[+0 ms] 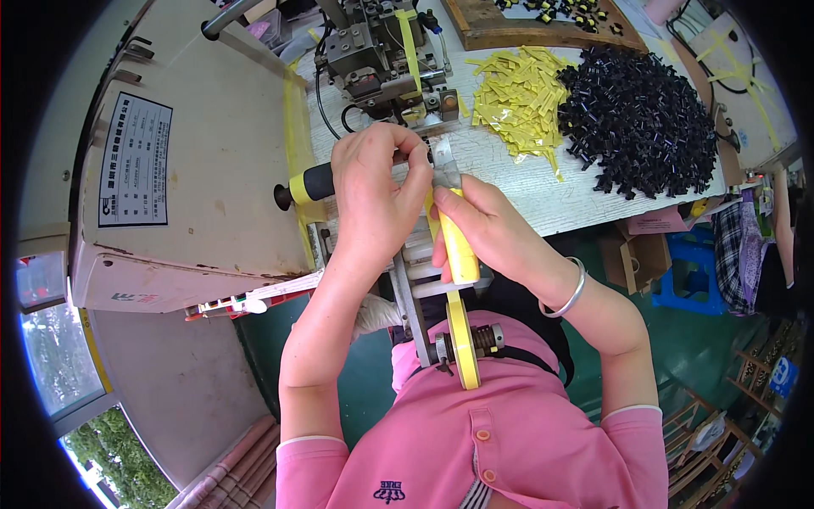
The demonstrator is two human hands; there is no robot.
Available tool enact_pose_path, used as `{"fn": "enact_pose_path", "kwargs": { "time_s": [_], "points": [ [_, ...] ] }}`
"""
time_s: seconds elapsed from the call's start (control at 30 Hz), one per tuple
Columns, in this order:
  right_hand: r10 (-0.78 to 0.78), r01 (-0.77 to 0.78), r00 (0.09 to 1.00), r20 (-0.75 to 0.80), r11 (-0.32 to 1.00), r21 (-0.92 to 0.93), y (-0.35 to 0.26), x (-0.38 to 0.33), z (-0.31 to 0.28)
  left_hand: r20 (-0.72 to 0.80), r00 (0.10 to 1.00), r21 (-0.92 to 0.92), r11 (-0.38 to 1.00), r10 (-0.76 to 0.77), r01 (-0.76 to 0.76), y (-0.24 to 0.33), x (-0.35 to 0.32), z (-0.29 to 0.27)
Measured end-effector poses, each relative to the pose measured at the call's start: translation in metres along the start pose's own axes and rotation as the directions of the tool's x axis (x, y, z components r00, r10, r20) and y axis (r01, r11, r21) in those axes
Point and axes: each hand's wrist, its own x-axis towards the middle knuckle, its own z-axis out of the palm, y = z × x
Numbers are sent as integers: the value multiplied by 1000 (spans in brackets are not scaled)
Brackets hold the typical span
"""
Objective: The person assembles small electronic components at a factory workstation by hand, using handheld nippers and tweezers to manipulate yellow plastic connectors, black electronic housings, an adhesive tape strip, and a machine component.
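Note:
My right hand (483, 225) is wrapped around a yellow-handled knife (459, 246), its flat grey blade pointing up toward the machine. Close to that blade, my left hand (377, 187) has thumb and fingers pinched together; whatever lies between them is too small or hidden to name. Behind the left hand runs a black cylindrical grip (319, 181) with a yellow band. A small metal press machine (373, 64) stands just beyond both hands. Below them, near my waist, a narrow roll of yellow tape (463, 339) sits on a spindle.
Right of the machine lie a pile of yellow strips (521, 102) and a large heap of small black parts (636, 119). A wooden tray (543, 36) is at the back. A big beige machine housing (203, 153) fills the left. A blue stool (691, 271) stands right.

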Motion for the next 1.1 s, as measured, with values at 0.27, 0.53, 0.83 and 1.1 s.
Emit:
{"fn": "enact_pose_path", "kwargs": {
  "time_s": [0.27, 0.53, 0.83, 1.1],
  "points": [
    [82, -87, 996, 34, 983, 162, -7, -7, -6, -79, 988, -268, 957, -135, 110, -3, 0, -12],
    [-89, 92, 995, -51, 995, 43, 5, -8, -20, -116, 956, -221, 946, -269, 239, 6, -9, -35],
    [-411, 313, 911, -2, 697, -645, -19, -12, -50, 91, 995, 107, 993, 45, -54, 11, -1, -33],
    [-593, 254, 743, 312, -182, -950, -22, -2, -32, 283, 959, 210, 976, 3, -65, 2, -1, -26]
  ]
}}
